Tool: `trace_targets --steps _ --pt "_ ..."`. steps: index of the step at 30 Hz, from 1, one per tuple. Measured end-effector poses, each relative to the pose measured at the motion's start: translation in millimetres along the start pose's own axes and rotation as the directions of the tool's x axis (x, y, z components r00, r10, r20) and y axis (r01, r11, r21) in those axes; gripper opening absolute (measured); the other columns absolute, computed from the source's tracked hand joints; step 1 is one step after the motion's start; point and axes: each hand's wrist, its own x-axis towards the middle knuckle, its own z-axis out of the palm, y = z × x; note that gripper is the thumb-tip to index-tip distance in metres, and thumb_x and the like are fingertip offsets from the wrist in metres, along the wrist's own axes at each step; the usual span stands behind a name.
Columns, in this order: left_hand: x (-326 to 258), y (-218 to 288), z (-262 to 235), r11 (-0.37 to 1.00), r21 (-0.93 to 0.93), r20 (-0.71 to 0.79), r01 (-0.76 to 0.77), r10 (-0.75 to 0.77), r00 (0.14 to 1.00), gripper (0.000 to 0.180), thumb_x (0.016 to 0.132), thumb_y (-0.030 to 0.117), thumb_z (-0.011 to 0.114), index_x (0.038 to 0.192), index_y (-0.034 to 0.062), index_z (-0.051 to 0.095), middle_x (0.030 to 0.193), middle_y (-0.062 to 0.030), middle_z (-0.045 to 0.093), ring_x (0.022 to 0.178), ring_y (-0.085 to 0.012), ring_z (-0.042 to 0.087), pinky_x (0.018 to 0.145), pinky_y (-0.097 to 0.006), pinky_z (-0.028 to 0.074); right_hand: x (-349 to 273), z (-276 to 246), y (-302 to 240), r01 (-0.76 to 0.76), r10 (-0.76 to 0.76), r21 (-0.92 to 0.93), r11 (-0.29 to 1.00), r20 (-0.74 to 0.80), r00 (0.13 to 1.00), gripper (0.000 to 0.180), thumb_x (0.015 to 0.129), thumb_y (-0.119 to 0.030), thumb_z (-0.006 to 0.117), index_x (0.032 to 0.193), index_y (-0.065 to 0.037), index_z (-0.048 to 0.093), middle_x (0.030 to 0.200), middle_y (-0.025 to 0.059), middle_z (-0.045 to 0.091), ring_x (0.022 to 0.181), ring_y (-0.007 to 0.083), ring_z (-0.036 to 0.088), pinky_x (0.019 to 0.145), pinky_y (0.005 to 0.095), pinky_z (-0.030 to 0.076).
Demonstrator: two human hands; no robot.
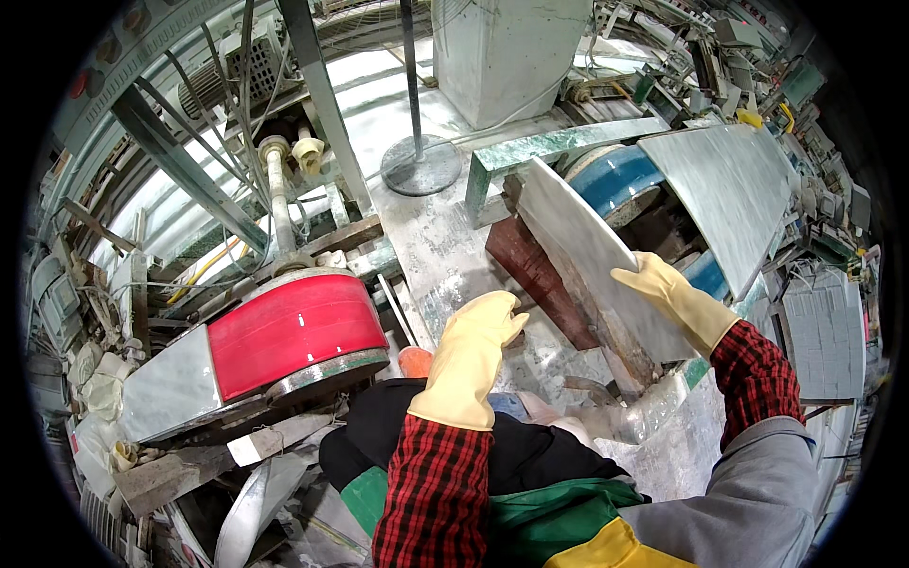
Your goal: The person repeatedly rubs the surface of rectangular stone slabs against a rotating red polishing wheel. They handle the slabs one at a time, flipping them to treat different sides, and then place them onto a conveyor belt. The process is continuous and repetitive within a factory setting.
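Note:
A yellowish rubber glove covers each of my hands. My right hand [674,295] grips the upper edge of a grey-white marble slab [606,260], its thumb lying over the slab's near face; the fingers beyond the edge are partly hidden. The slab leans on edge, tilted. Left of it, above my lap, my left hand [473,352] is loosely curled, apart from the slab, and I see nothing in it. A dark reddish-brown board [542,279] stands behind the slab's lower part.
A blue curved band [615,182] and another pale slab [729,180] lie beyond on the right. At left sits a glossy red curved band [295,331] next to a grey panel [170,383]. Ahead are a round-based metal post [421,168] and a white pillar [502,62].

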Motion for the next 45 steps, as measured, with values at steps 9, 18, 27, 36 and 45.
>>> trace_targets --steps 9,18,27,36,45 --pt "-8 16 -13 1.0 0.005 0.035 0.002 -0.002 0.999 0.044 0.086 0.028 0.065 0.119 0.0005 0.06 0.11 -0.0182 0.067 0.103 -0.0285 0.064 0.088 -0.033 0.05 0 0 1 -0.015 0.015 -0.017 1.0 -0.009 1.0 0.054 0.081 -0.043 0.064 0.112 0.001 0.062 0.087 0.0078 0.066 0.081 0.0157 0.06 0.075 0.0328 0.048" --pt "-10 14 -10 1.0 0.024 -0.001 0.015 -0.015 1.0 0.035 0.087 0.037 0.063 0.106 0.0078 0.063 0.105 -0.0141 0.065 0.101 -0.0337 0.061 0.085 -0.042 0.048 2 2 8 0.005 -0.005 0.016 1.0 -0.009 1.0 0.052 0.081 -0.043 0.065 0.109 0.001 0.063 0.086 0.0065 0.066 0.08 0.0142 0.06 0.075 0.032 0.048" --pt "-11 13 -10 1.0 0.024 -0.006 0.006 -0.006 1.0 0.036 0.087 0.038 0.063 0.107 0.0082 0.063 0.107 -0.0133 0.065 0.103 -0.0332 0.06 0.087 -0.041 0.048 6 2 11 -0.003 0.003 -0.02 1.0 -0.016 1.0 0.052 0.081 -0.043 0.065 0.11 0.0 0.064 0.089 0.0082 0.068 0.083 0.0156 0.061 0.077 0.0323 0.049" --pt "-8 10 -5 0.999 0.033 -0.011 0.008 -0.007 1.0 0.039 0.087 0.039 0.063 0.115 0.0117 0.063 0.114 -0.0121 0.064 0.109 -0.0317 0.059 0.091 -0.04 0.048 4 2 13 -0.011 0.01 -0.029 1.0 -0.024 1.0 0.052 0.081 -0.043 0.064 0.11 0.0 0.064 0.091 0.0094 0.068 0.085 0.0169 0.063 0.079 0.0328 0.049" --pt "-9 7 -6 0.999 0.031 -0.013 -0.028 0.028 1.0 0.038 0.087 0.038 0.063 0.112 0.0094 0.064 0.109 -0.0142 0.065 0.104 -0.0334 0.061 0.088 -0.04 0.048 5 4 9 -0.009 0.008 -0.026 1.0 -0.028 1.0 0.053 0.08 -0.045 0.063 0.109 0.0 0.064 0.091 0.0116 0.068 0.085 0.0193 0.063 0.078 0.0341 0.049"
